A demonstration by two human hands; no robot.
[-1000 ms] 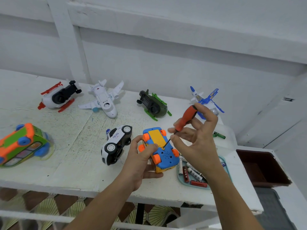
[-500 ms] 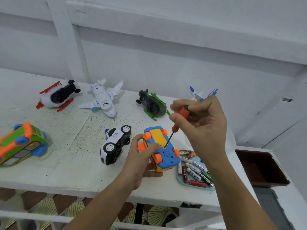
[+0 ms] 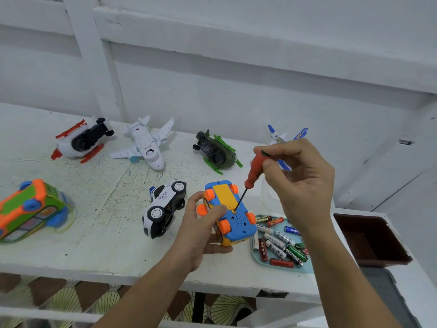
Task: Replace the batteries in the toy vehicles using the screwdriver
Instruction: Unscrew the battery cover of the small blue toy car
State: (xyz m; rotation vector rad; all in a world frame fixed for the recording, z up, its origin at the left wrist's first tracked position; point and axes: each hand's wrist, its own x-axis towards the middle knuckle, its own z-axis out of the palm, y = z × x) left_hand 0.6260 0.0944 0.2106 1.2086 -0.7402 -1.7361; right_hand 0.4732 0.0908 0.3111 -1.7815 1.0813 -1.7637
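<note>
Right hand fingers pinched the ribbed red screwdriver, thin tip sat on the upturned blue-and-yellow plastic toy car, left hand fingers clamped its side, above the rough white tabletop, cylindrical batteries heaped just beside.

plain home corner, white painted wall, worn white table, patterned floor tiles

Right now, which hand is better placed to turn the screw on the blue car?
The right hand. It already pinches the screwdriver by its handle, with the tip set on the blue car underside. The left hand is busy gripping the car.
</note>
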